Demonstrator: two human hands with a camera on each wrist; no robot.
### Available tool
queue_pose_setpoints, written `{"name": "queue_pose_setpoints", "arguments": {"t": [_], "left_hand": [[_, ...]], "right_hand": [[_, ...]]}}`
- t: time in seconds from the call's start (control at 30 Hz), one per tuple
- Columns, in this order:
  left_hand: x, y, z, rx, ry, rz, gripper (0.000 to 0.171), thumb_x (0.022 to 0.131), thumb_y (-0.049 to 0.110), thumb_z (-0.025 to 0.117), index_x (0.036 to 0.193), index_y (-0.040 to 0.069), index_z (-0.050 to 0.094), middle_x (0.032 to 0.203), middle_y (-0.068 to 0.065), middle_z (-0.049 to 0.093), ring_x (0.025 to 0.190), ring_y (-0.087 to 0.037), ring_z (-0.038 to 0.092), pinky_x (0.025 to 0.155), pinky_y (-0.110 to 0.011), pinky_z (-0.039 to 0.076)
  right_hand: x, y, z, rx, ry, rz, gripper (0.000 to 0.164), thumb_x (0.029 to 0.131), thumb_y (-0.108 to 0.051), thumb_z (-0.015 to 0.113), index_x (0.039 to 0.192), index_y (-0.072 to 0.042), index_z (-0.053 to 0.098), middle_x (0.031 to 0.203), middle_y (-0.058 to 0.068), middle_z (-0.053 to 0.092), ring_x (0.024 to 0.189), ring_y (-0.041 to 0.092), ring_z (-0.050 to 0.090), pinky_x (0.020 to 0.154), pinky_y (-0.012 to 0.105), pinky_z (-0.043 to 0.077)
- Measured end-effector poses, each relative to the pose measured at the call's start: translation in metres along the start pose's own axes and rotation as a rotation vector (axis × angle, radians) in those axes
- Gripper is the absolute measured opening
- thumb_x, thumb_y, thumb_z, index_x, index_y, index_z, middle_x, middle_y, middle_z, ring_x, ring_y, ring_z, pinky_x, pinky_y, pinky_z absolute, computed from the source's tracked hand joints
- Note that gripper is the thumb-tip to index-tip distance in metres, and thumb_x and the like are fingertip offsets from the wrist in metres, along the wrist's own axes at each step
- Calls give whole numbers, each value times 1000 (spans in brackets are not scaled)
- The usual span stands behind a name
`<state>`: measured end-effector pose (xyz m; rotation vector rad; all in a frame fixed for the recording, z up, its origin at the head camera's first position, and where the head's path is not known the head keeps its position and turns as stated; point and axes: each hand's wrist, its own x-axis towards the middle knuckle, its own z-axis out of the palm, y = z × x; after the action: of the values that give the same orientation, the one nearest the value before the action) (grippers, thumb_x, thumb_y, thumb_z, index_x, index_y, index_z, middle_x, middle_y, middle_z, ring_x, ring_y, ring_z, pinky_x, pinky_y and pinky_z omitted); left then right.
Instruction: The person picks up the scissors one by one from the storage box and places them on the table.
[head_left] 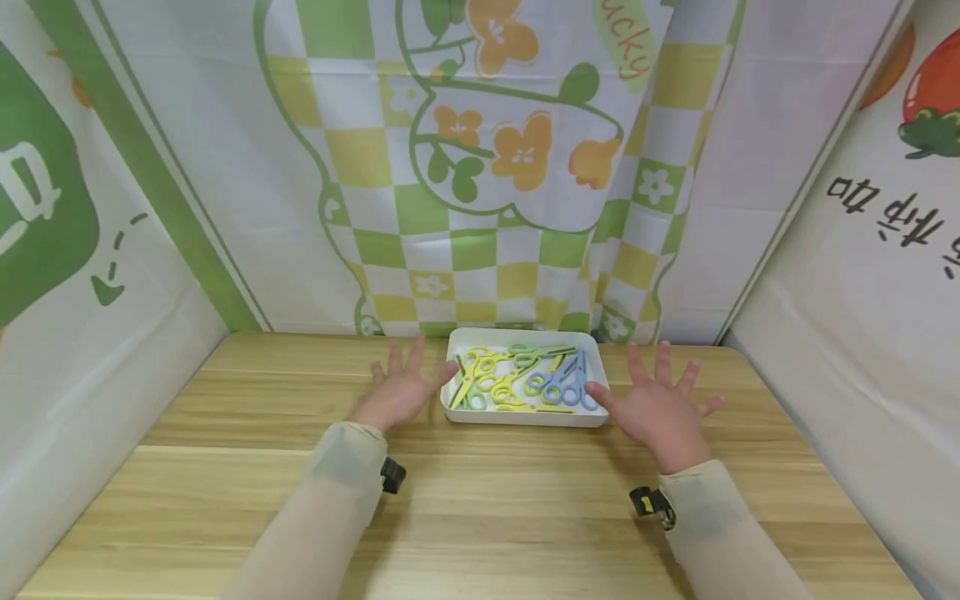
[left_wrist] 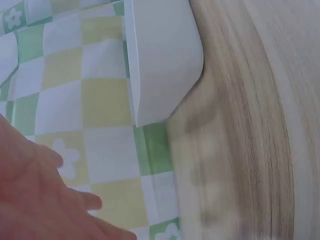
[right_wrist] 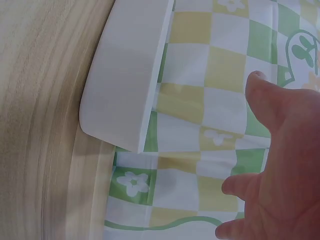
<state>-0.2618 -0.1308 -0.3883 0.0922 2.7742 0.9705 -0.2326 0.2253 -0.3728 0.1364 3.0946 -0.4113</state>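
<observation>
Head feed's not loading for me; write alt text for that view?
A person's left hand and right hand, both spread wide and empty, flank a white tray of yellow, green and blue scissors near the far edge of a wood-grain table. A checked, flower-printed cloth hangs behind.

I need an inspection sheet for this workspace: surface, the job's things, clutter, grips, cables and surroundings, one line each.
Surface: wood-grain tabletop, shadows beneath the arms.
Job's things: white tray near the far edge, holding yellow scissors, green scissors and blue scissors; they overlap, so no sure count.
Clutter: nothing seen.
Grips: left hand and right hand at either side of the tray, fingers spread, holding nothing; thumb contact with the tray unclear. Black device on each wrist.
Cables: nothing seen.
Surroundings: checked cloth behind; printed white panels at both sides.
</observation>
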Motion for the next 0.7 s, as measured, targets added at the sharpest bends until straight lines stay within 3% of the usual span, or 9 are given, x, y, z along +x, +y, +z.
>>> {"name": "queue_pose_setpoints", "arguments": {"t": [0.23, 0.37, 0.7], "left_hand": [[9, -1, 1, 2, -96, 135, 116, 78, 85, 50, 158, 32, -14, 160, -16, -25, 138, -59, -14, 99, -80, 9], [11, 0, 2, 12, -130, 149, 121, 75, 84, 57, 158, 33, -14, 160, -14, -25, 139, -58, -12, 101, -78, 10], [30, -8, 8, 59, -181, 188, 115, 86, 60, 69, 161, 17, -7, 162, -25, -10, 141, -57, -6, 110, -68, 2]], "right_hand": [[1, 1, -1, 7, -4, -5, 119, 74, -96, 21, 161, -18, -1, 158, 25, -22, 128, 63, -28, 78, 85, -18], [2, 4, 1, 7, -6, -2, 120, 73, -97, 21, 161, -19, -1, 158, 25, -23, 128, 63, -28, 77, 86, -18], [5, 8, 1, 10, 3, 4, 123, 71, -98, 24, 161, -19, 1, 159, 27, -18, 128, 65, -25, 75, 87, -15]]}}
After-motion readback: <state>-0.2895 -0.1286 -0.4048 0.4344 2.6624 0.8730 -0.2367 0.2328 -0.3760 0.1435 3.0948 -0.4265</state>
